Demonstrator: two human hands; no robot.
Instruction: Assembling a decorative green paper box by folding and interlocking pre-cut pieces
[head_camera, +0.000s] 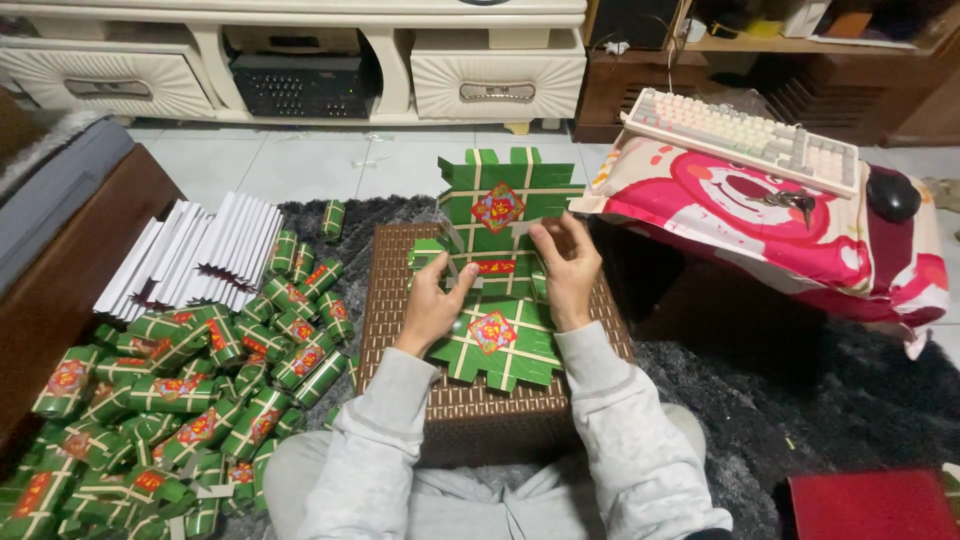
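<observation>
Between the two hands, on a brown woven rattan stool (400, 300) serving as the worktop, lies a flat green die-cut carton sheet (505, 265) printed with cream bands and red diamond emblems, its far end tilted up toward the white cabinet (300, 60). The left hand (432, 305) rests on the near-left part of the sheet with its thumb raised and fingers curled over a side flap; the right hand (568, 268) pinches a cream-edged flap at the sheet's middle, fingers closed on it. Left of the left hand, a large heap of finished green boxes (190, 400) spreads over the dark shaggy rug (800, 400), and beyond it stands a row of flat blanks (195, 255) stacked white side out. Right of the right hand, a pink bear-print cushion (780, 220) carries a pale keyboard (745, 135), a bunch of keys (790, 200) and a black mouse (892, 195). A red flat object (870, 505) lies near the right elbow. Judged from this arrangement, the likely faults are a flap creased off its score line if the two hands press unevenly, a torn tab at the notched edge, or the sheet sliding off the small stool, because it overhangs the near rim.
</observation>
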